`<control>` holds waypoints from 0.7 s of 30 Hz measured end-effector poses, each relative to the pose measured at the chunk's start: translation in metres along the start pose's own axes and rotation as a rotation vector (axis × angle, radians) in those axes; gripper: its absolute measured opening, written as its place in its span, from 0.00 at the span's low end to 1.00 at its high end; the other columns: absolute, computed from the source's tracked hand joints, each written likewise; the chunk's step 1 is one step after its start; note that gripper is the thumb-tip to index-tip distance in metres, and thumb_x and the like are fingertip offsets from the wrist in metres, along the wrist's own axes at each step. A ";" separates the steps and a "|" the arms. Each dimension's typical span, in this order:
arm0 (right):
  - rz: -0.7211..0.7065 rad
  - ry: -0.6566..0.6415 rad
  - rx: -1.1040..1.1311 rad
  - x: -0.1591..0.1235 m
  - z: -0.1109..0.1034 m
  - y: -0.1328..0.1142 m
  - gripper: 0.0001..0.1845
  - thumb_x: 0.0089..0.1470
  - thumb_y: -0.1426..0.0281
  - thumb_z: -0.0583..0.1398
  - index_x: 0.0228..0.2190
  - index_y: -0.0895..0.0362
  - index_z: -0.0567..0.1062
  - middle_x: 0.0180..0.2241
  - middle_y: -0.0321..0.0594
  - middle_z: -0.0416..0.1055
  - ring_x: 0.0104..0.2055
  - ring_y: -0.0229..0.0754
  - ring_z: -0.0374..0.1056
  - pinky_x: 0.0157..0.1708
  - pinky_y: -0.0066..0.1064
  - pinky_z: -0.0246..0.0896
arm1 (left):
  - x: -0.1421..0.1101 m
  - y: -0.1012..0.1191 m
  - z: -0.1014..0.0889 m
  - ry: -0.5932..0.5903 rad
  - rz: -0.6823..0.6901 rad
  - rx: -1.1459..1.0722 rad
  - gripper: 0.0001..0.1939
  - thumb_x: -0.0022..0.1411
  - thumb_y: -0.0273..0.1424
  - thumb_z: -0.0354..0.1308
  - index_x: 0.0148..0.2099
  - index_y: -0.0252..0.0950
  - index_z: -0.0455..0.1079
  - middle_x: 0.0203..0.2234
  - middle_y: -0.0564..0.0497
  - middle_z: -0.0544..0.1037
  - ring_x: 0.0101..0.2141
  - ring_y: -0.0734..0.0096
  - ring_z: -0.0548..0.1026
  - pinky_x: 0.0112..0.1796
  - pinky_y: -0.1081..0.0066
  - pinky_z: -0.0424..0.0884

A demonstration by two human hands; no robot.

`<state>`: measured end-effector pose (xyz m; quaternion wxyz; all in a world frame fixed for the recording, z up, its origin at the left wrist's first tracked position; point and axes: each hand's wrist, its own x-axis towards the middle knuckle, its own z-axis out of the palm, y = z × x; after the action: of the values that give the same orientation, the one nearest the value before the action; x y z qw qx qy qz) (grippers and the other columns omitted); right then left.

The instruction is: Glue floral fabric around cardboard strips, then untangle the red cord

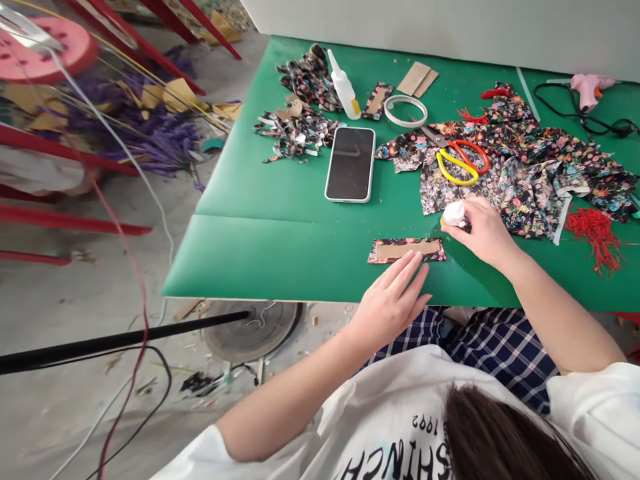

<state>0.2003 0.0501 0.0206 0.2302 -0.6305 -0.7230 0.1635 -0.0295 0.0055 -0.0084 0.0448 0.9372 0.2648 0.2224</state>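
Observation:
My left hand [393, 299] lies flat with fingers stretched out on the green table [280, 247], its fingertips touching the lower edge of a small strip of floral fabric with a brown card piece on it [406, 250]. My right hand [480, 230] is curled round a small white object [453, 213], held just right of the strip's end and touching the table beside a large piece of floral fabric [525, 170].
A phone [351, 163] lies face up mid-table. Yellow-and-orange scissors [460, 163], a tape ring [405, 111], a glue bottle [344, 85], fabric scraps [297, 130], card pieces [417, 79], red tassel [597, 235] and a pink glue gun [587, 88] lie around. Floor clutter sits left.

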 end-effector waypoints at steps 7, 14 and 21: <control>0.021 0.026 0.208 0.009 -0.035 -0.013 0.22 0.54 0.63 0.56 0.51 0.52 0.65 0.47 0.41 0.71 0.42 0.44 0.70 0.40 0.39 0.68 | -0.019 -0.009 -0.009 0.133 -0.197 0.084 0.14 0.60 0.23 0.56 0.49 0.33 0.68 0.42 0.41 0.78 0.42 0.56 0.77 0.40 0.60 0.73; -0.035 0.285 0.531 0.004 -0.051 -0.012 0.20 0.46 0.59 0.65 0.42 0.48 0.71 0.30 0.31 0.72 0.27 0.33 0.66 0.28 0.30 0.66 | -0.003 -0.030 -0.012 0.090 -0.265 0.081 0.16 0.61 0.26 0.56 0.51 0.33 0.68 0.46 0.39 0.77 0.48 0.53 0.75 0.44 0.57 0.73; 0.039 0.547 0.929 0.011 -0.049 -0.025 0.17 0.36 0.52 0.68 0.24 0.51 0.75 0.22 0.32 0.63 0.18 0.31 0.53 0.14 0.29 0.50 | 0.003 -0.015 -0.003 0.240 -0.188 -0.070 0.19 0.57 0.21 0.56 0.51 0.38 0.68 0.44 0.43 0.78 0.47 0.59 0.75 0.47 0.59 0.73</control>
<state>0.2050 0.0545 0.0765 0.6617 -0.4953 -0.4763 0.3000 -0.0359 0.0195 -0.0078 0.0662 0.8729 0.3469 0.3366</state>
